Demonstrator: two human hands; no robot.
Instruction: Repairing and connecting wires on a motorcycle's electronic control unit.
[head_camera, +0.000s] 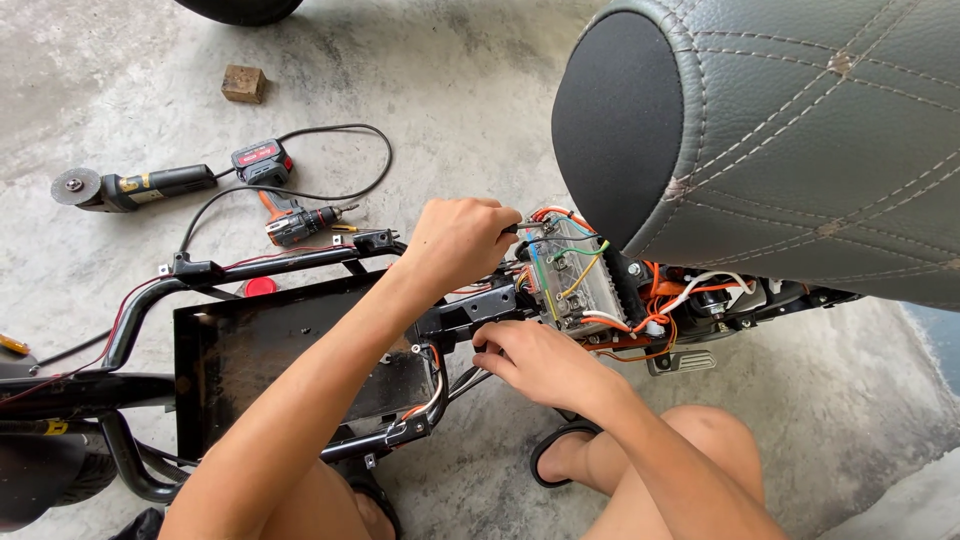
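Nearest the camera, 2 bare knees and a foot in a black sandal (560, 445) sit on the grey concrete floor (480, 90). Just above them the right hand (535, 362) rests with fingers curled against the black frame (300, 262) of a small vehicle, fingertips tucked under a crossbar beside a bundle of black and orange cables; whether it grips anything there cannot be told. The left hand (458, 243) reaches across the frame and is closed in a fist around a slim tool (525, 228) with a dark handle, its metal tip pointed at the silver controller box (575, 275). That box stands upright in the frame between the 2 hands' reach and the seat, with blue, green, yellow, orange and white wires (570, 262) running over its face and down its right side.

Left of the hands, a black metal tray (250, 350) lies inside the frame, partly covered by the left forearm. A small red round part (260, 287) shows at the tray's upper edge. To the right, a large padded seat (780, 130) in grey quilted leather hangs over the wiring.

Farther out on the floor lie a cordless drill (295, 222) with an orange and black body, a red and black battery pack (262, 160) beside it, and an angle grinder (125, 187) with its disc facing left and a black cord looping away. Beyond these sits a small wooden block (243, 83), and a dark tyre (240, 10) edges the top of the view.
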